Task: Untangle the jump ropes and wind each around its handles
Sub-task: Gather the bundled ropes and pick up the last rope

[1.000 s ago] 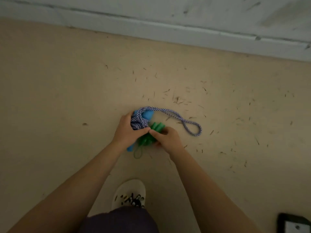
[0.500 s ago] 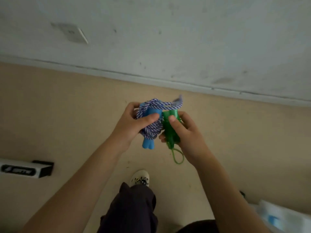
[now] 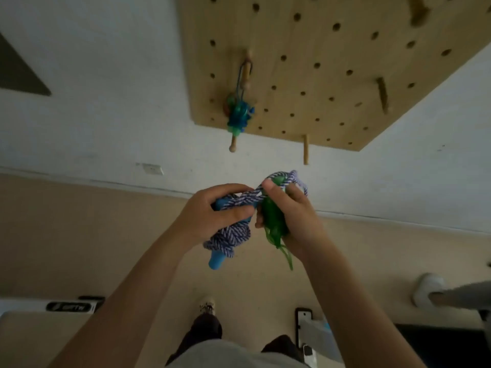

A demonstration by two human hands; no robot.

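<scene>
The rope (image 3: 233, 236) has blue and white stripes that twist round it. Its handle (image 3: 215, 261) is bright blue. The other rope (image 3: 275, 224) is green all over. The pegboard (image 3: 332, 62) is light brown with dark dots. The bundle (image 3: 237, 115) hanging there is blue and green. The wall (image 3: 106, 115) is white. The floor (image 3: 79, 235) is tan.

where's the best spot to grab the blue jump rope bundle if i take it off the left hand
Grip the bare blue handle end that sticks out below the striped rope coil, coming from underneath. It is the only rigid part free of windings and clear of the left hand, which grips higher up. Watch the loop of the same rope running over the right hand; it probably needs freeing first.
</scene>
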